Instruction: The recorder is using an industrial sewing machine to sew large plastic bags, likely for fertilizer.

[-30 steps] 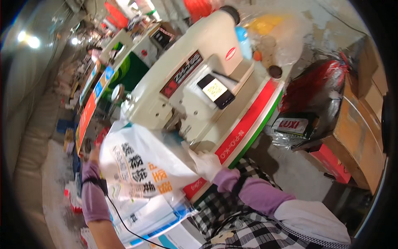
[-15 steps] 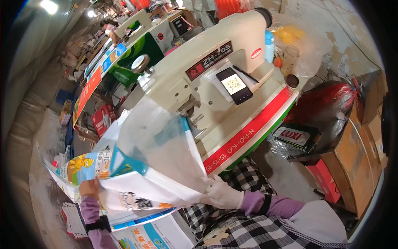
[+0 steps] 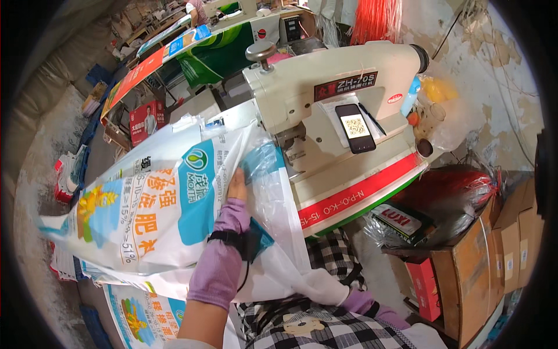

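Observation:
A large white woven bag (image 3: 125,224) printed in blue, orange and yellow lies spread across my lap and the machine's bed. A clear plastic liner (image 3: 263,174) shows at its mouth. My left hand (image 3: 236,186) lies stretched out between the bag's printed side and the liner, fingers pointing away from me, partly covered by plastic. Lower right, my right hand (image 3: 326,286), in a white glove, grips the bag's near edge. Just beyond the bag stands a cream sewing machine (image 3: 343,67), its needle area (image 3: 292,142) close to the bag's edge.
A phone (image 3: 356,129) with a lit screen and a pen (image 3: 372,119) lie on the machine. More printed bags (image 3: 145,314) are stacked at lower left. Cardboard boxes (image 3: 465,285) stand at right, near a red plastic sack (image 3: 459,192). Another person (image 3: 196,13) is far off.
My left hand has moved right and away from me, from the bag's left edge to beside the liner. The bag's printed side has swung up into view. My right hand keeps its hold.

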Available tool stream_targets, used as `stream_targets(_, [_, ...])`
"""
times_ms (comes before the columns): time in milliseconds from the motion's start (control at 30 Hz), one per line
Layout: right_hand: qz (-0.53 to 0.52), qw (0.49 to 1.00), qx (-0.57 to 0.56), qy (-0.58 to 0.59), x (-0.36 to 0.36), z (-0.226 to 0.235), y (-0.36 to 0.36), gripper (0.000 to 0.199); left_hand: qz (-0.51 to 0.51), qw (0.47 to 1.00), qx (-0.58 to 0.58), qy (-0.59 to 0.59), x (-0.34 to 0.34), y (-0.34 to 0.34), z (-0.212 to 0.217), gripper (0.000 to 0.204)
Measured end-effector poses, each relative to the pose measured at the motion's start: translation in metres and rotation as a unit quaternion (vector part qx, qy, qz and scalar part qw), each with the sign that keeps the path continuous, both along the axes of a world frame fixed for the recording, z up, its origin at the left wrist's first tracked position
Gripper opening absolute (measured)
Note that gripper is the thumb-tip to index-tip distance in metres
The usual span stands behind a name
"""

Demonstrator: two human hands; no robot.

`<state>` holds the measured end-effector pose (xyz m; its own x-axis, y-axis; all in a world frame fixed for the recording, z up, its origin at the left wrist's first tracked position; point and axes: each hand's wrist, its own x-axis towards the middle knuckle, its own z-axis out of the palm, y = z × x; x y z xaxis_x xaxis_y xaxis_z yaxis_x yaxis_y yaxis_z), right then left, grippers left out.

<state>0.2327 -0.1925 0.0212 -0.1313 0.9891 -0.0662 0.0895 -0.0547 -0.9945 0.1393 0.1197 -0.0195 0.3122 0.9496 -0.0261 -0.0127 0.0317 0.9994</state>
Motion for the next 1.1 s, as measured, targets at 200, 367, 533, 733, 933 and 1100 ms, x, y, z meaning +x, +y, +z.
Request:
stream_targets(200, [0.004,0.995,0.072,-0.065,0.004,0.027,-0.001,0.030,-0.212,0.874,0.376,0.225,-0.002,-0.003,0.021,0.062])
stream_targets(367, [0.026,0.987,0.100,-0.125,0.000,0.028,-0.002,0.027,-0.131,0.865,0.364,0.320,0.007,0.001,0.022,0.070])
stream_targets(533, [-0.169,0.957,0.105,-0.212,0.023,0.040,0.069,0.031,-0.093,0.972,0.125,0.175,-0.019,0.012,0.003,0.060])
stream_targets(733, [-0.295,0.815,0.183,-0.463,0.058,-0.007,0.205,0.022,-0.099,0.982,0.132,0.088,0.001,0.003,0.012,0.053])
stream_targets(933, [-0.326,0.938,0.115,0.001,0.029,-0.001,0.155,0.027,-0.100,0.973,0.151,0.140,-0.014,0.002,-0.006,0.040])
stream_targets(1100, [-0.349,0.832,0.261,-0.343,0.041,0.008,0.173,0.013,-0.079,0.957,0.229,0.159,-0.015,-0.002,0.004,0.040])
